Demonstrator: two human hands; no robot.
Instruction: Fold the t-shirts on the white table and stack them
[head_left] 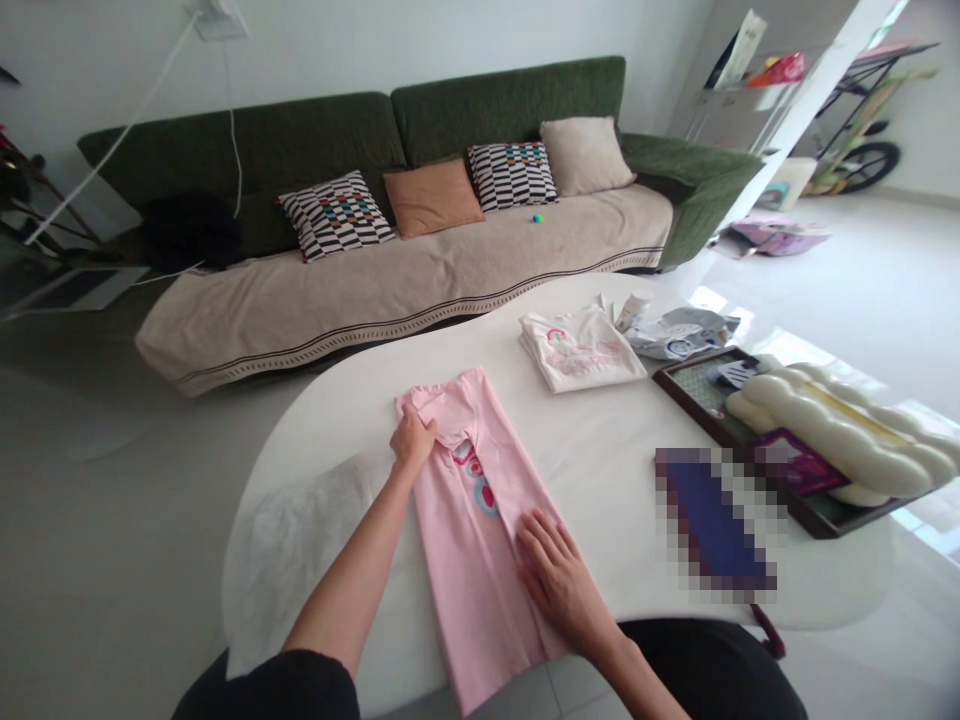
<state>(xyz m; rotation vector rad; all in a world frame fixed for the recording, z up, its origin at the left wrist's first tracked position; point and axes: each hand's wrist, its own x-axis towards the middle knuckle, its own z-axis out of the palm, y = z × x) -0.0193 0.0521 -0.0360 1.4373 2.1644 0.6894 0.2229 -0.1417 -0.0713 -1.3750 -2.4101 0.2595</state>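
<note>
Head view: pink garment (pixel 469 590) lies lengthwise on white table (pixel 600 430), bottom overhanging near edge. Left hand (pixel 412 438) grips its upper left edge, fingers curled; right hand (pixel 556 572) flat on it, fingers extended.

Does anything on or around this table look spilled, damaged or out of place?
Nothing looks spilled or broken. The pink garment's lower end juts past the near edge of the white table. Oddest is the blocky patch to its right: it looks like image masking, so what it covers can't be told.
</note>
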